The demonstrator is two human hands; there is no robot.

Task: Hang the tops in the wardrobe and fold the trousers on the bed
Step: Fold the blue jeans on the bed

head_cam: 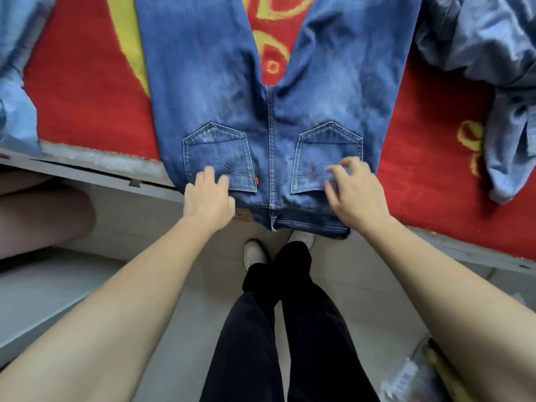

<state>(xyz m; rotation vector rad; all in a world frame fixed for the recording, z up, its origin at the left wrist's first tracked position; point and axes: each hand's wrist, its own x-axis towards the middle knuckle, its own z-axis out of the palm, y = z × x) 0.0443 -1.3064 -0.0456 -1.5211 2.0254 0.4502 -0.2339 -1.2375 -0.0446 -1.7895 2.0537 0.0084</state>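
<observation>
Blue jeans (269, 105) lie spread flat on the bed, back pockets up, legs parted and pointing away from me. Their waistband hangs a little over the bed's near edge. My left hand (208, 195) rests on the left back pocket near the waistband, fingers relaxed. Over the right back pocket my right hand (353, 192) hovers with fingers loosely curled, holding nothing. A light blue denim top (17, 91) lies at the left edge of the bed. Another blue-grey top (493, 68) is crumpled at the right.
The bed carries a red blanket (87, 82) with yellow patterns. Its grey frame (95, 172) runs across the view. My dark-trousered legs and pale shoes (255, 253) stand on the tiled floor close to the frame. A plastic-wrapped item (426, 375) lies on the floor at lower right.
</observation>
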